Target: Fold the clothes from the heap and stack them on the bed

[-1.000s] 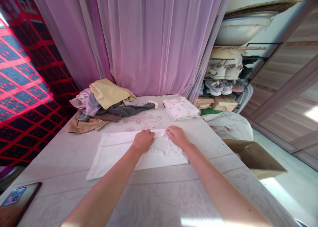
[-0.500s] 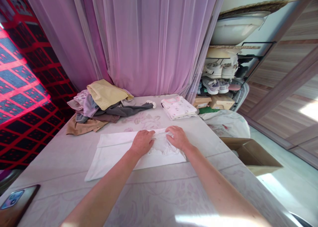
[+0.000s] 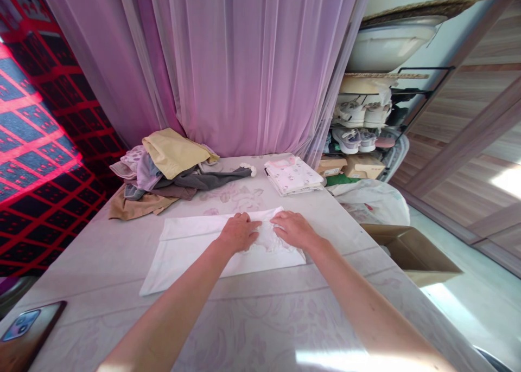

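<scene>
The white cloth (image 3: 211, 258) looks soft and matt, the table cover (image 3: 244, 328) smooth, the sheer curtain (image 3: 244, 68) faintly shiny, the box (image 3: 411, 255) rough brown cardboard, the phone (image 3: 28, 328) glossy.

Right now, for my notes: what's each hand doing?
Left hand: open, flat on the white cloth, holding nothing.
Right hand: open, flat on the cloth, holding nothing.

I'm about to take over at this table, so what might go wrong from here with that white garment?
The crumpled middle of the white garment lies under the left hand and right hand, so pressing down could flatten those wrinkles into creases. The folded patterned stack sits near the edge of the table, above a white plastic bag, so a wide sweep might knock it off.
</scene>
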The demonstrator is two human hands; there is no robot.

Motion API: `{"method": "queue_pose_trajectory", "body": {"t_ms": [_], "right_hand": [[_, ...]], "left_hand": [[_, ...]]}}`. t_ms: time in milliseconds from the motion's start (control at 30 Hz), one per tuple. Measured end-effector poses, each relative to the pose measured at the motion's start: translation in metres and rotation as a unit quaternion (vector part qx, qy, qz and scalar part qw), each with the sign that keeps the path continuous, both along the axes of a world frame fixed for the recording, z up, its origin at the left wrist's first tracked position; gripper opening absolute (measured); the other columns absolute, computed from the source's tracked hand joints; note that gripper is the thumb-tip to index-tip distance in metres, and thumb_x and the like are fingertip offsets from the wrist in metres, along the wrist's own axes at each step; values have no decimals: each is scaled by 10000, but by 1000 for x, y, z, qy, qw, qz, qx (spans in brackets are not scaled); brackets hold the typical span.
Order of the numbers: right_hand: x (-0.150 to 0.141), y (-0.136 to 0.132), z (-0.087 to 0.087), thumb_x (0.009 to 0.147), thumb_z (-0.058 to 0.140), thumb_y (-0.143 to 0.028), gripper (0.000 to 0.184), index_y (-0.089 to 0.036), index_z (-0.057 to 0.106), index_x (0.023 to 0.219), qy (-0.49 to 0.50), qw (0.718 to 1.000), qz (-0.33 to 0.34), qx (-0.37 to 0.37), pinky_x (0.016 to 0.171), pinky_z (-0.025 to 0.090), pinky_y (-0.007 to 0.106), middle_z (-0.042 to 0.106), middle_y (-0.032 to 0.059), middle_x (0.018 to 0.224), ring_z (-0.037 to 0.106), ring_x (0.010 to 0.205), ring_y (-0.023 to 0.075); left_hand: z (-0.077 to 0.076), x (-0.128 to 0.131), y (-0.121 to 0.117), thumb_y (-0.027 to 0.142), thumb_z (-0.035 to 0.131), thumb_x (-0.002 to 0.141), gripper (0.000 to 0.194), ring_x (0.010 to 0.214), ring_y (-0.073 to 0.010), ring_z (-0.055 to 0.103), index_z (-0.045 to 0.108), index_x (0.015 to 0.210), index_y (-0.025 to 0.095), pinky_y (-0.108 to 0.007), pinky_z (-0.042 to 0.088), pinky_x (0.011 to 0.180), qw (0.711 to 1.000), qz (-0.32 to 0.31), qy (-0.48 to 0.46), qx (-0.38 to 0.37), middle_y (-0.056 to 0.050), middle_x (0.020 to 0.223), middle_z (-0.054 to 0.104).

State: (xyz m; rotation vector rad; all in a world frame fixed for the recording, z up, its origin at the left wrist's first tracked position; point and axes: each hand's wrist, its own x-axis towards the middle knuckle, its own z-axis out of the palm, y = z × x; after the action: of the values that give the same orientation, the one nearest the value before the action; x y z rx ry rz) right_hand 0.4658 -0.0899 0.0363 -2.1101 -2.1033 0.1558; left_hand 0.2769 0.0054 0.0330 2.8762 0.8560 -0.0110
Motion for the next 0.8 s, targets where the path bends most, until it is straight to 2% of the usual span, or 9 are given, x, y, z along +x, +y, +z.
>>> {"method": "queue_pose_trajectory", "body": {"t_ms": [67,133,233,333,467,567,667,800], "right_hand": [[-4,6,8,912,494,-260,243,-255,720,1001,1,1000,-28,14,901,385,296,700,58,1061,596,1017,200],[-6,14,14,933,442,-255,278,-250,718,972,10,997,-69,46,884,387,279,707,59,1033,607,984,188],[0,26,17,933,431,-286,280,-260,698,1015,48,976,-208,47,821,411,270,701,65,1061,618,970,191],[13,38,13,907,476,-387,271,-258,706,970,77,943,-324,5,753,430,286,712,85,1005,638,919,216],[26,50,3,868,506,-464,299,-268,731,853,106,940,-325,-15,703,444,277,730,51,924,654,839,206],[27,52,-5,814,571,-342,182,-298,738,871,117,940,-321,-12,696,445,252,731,9,982,652,877,194],[26,48,-9,803,534,-217,241,-295,733,916,118,939,-324,-6,709,445,251,729,3,1003,646,908,193],[25,43,-4,876,460,-263,280,-285,720,976,113,939,-325,-1,744,447,265,721,24,1027,639,939,203]], "left_hand": [[-4,-1,0,383,464,893,407,1067,-254,548,589,1277,335,-393,441,933,1000,4,-15,-3,-76,1149,592],[-11,-3,1,379,470,898,394,1193,-269,494,585,1273,346,-431,405,995,999,5,-39,-2,-67,1302,547],[-22,-6,2,364,448,918,414,1363,-286,347,527,1324,362,-496,328,1071,998,5,-56,-14,-23,1489,418],[-28,-8,2,357,436,928,428,1397,-289,310,497,1352,361,-515,310,1084,998,6,-52,-33,-12,1507,406],[-28,-9,0,359,434,932,423,1403,-297,304,501,1350,354,-526,304,1085,997,5,-62,-35,-16,1514,397],[-27,-9,-2,365,430,935,425,1405,-300,297,500,1353,347,-524,294,1089,997,8,-62,-35,-13,1519,389],[-26,-9,-4,373,426,939,429,1411,-293,286,490,1362,346,-516,288,1094,998,10,-56,-36,-14,1525,378],[-26,-10,-4,386,411,945,429,1415,-289,277,478,1367,356,-508,291,1094,998,7,-57,-28,1,1527,375]]}}
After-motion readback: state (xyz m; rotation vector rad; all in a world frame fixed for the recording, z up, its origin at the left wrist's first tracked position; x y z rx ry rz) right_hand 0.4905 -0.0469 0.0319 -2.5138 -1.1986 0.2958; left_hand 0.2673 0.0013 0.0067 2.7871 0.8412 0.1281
